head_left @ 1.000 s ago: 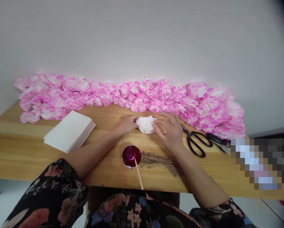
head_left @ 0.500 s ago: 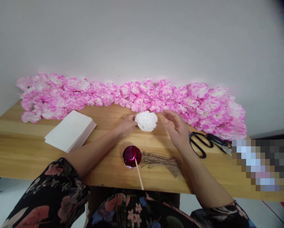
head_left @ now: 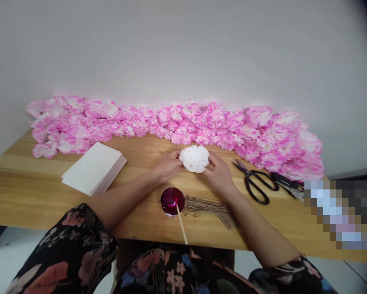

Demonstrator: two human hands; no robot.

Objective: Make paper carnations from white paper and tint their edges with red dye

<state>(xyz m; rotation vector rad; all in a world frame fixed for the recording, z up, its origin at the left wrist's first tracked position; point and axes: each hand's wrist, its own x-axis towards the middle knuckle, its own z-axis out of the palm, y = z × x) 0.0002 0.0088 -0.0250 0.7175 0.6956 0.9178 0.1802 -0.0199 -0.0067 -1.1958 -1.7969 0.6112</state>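
Beyond the dish (head_left: 164,207), the left hand (head_left: 167,168) and right hand (head_left: 219,174) have fingers clamped on a white flower (head_left: 194,159).

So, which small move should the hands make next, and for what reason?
Perhaps the right hand should leave the white flower and pick up the stick, while the left hand holds on: the flower shows no pink, unlike the row of flowers behind it, and the stick's tip is at the magenta dish.

White flower (head_left: 195,159): rounded, undyed, its thin ruffled petals spread open toward the viewer; it is held between the left hand (head_left: 169,165) and right hand (head_left: 218,171).
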